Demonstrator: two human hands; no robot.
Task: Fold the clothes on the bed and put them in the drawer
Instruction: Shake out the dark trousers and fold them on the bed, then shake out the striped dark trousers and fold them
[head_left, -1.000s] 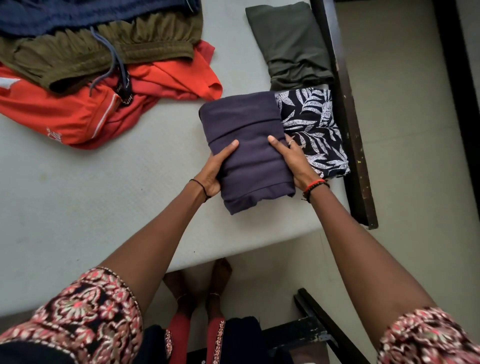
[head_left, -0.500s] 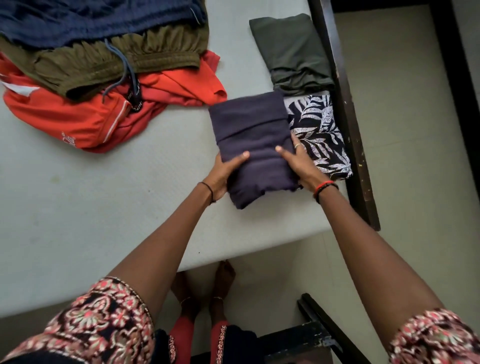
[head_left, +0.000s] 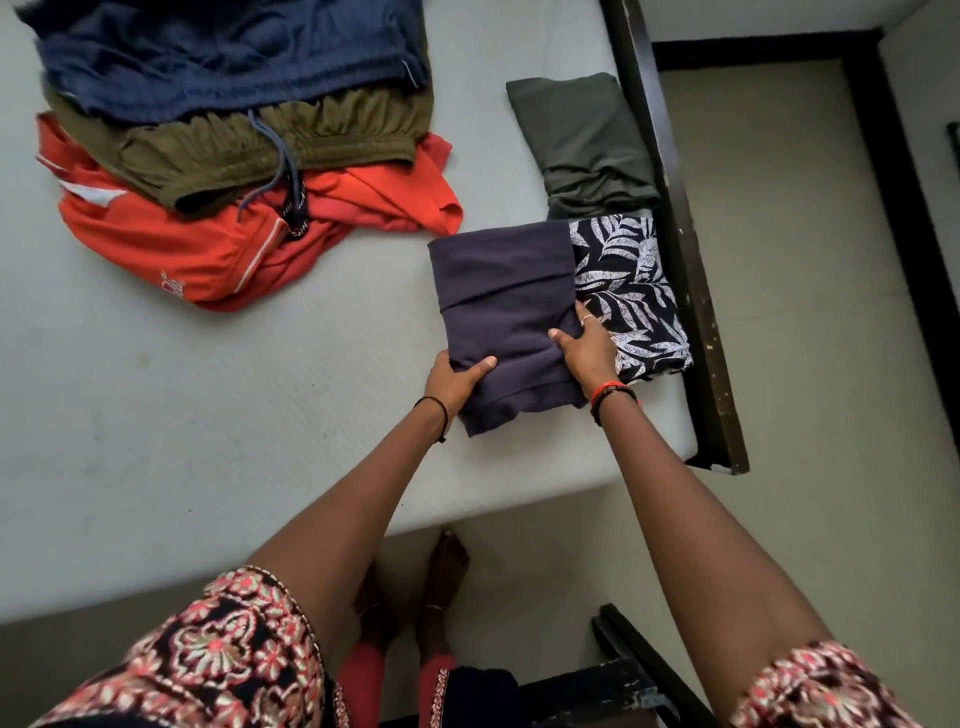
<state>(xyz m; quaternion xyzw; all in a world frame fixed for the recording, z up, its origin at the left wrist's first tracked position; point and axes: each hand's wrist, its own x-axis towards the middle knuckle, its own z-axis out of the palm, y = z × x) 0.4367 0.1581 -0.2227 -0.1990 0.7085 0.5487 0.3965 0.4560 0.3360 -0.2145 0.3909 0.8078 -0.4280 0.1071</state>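
A folded dark purple garment (head_left: 501, 301) lies on the pale mattress (head_left: 218, 426) near the bed's right corner. My left hand (head_left: 454, 382) grips its near left edge, thumb on top. My right hand (head_left: 587, 348) grips its near right edge, fingers between it and a folded black-and-white leaf-print garment (head_left: 631, 291) beside it. A folded grey-green garment (head_left: 582, 140) lies just beyond the leaf print. At the far left is an unfolded pile: a navy piece (head_left: 228, 57) on top, olive shorts (head_left: 270, 150) below, an orange shirt (head_left: 208, 244) underneath.
The dark wooden bed frame (head_left: 685, 270) runs along the mattress's right side. Beige floor (head_left: 810, 322) lies to the right. A dark wooden piece of furniture (head_left: 618, 675) stands by my feet at the bottom. No drawer is in view.
The purple garment has slid farther onto the bed, against the leaf-print garment. Both hands moved with it and now grip its near end.
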